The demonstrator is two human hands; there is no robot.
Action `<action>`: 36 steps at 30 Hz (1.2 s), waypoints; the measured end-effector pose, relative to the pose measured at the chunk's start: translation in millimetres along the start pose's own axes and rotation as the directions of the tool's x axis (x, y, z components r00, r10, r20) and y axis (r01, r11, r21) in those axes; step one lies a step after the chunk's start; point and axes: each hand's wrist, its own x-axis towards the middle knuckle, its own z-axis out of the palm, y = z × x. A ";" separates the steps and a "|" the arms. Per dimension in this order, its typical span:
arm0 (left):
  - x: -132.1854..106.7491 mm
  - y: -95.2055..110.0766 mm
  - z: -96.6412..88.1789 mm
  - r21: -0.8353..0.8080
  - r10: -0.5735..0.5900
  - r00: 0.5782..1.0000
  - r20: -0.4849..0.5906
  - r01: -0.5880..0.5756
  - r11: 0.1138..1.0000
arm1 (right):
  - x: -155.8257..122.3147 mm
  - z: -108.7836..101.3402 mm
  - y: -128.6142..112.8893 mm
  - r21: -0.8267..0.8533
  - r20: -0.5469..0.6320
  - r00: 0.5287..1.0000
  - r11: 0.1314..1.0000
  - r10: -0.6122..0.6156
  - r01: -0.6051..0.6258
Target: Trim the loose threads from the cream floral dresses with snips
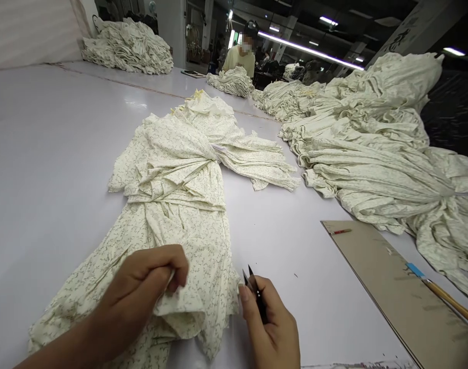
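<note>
Cream fabric with a small green leafy print (188, 230) lies on the table in front of me, gathered and tied at its middle. My left hand (142, 287) is closed over its near end, fingers curled in a pinch; a fold of the cloth lifts just under the fingers. My right hand (272, 323) grips black thread snips (259, 297), blades pointing up and slightly apart. The snips are just right of the fabric's edge, not visibly cutting it. What lies under my left palm is hidden.
Large heaps of the same fabric (372, 138) line the right side. Another pile (126, 48) sits at the back left. A brown board (376, 271) holds a red pen (340, 231) and a wooden-handled tool (449, 302). A person (239, 59) stands beyond the table (57, 169).
</note>
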 end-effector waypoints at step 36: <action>-30.1 -17.1 19.0 0.251 -0.030 0.999 0.040 0.019 0.968 | -23.5 33.4 1.2 0.063 0.020 0.962 0.961 -0.272 0.270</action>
